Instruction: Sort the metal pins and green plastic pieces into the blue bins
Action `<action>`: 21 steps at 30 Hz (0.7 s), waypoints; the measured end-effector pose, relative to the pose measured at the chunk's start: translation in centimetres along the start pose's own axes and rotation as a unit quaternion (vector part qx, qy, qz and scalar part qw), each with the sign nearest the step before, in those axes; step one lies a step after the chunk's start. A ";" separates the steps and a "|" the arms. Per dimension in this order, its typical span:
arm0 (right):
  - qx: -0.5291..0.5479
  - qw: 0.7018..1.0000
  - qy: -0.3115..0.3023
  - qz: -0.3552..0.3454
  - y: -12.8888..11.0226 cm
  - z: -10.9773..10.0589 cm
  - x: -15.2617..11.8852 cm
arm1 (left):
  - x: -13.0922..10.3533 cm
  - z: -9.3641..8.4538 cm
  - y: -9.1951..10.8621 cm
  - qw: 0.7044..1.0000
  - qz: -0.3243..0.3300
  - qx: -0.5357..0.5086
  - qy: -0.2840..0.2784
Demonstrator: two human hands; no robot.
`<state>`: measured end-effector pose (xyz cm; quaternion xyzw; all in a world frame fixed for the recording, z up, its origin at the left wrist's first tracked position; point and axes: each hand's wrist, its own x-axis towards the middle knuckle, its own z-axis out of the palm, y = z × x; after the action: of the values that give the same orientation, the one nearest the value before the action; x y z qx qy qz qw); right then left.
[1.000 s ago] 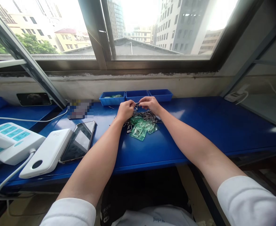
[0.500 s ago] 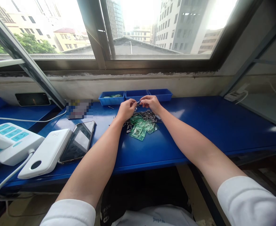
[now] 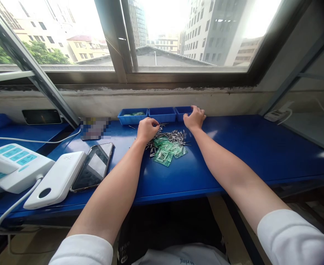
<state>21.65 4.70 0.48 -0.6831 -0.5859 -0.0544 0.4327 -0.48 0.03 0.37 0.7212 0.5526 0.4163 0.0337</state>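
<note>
Daylight from the window [image 3: 186, 33] falls across our blue table [image 3: 247, 151], where three bins stand side by side against the wall [image 3: 228, 101]. We have our right hand [image 3: 195, 117] at the right bin [image 3: 180, 116], thumb and fingers spread apart, with nothing that we can make out between them. Our left hand [image 3: 147, 129] sits at the far left of the loose pins [image 3: 177, 136], fingertips drawn close together; we cannot tell whether they pinch a pin.

Green bags [image 3: 163, 156] lie right against the pins, on the near side of the heap, and more lie inside the left bin [image 3: 132, 119]. Because the pins are slim, loose and heaped at all angles, a brush of our left wrist could scatter them or push some under the bags. Our right fingers reach over the bin's rim, so a knock there could shift the light-looking bin. Anything small let go short of that rim could roll across the smooth table. Our left forearm passes near the phone [image 3: 94, 167] and could nudge it if it swung outward.
</note>
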 end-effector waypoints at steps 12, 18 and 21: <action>-0.026 0.997 -0.070 0.013 0.7 1.1 -0.3 | 0.1 0.6 -0.9 0.999 0.003 0.025 -0.039; 0.105 0.975 -0.146 -0.133 -1.7 0.6 -1.5 | 0.0 0.8 -0.9 0.999 0.011 0.013 -0.051; 0.155 0.922 -0.263 -0.238 -2.7 0.7 -2.4 | 0.0 0.8 -0.9 0.998 0.009 0.022 -0.054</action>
<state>18.27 3.14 0.09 -0.4378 -0.8251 0.1173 0.3373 -0.70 0.73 -0.63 0.7481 0.5528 0.3644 0.0438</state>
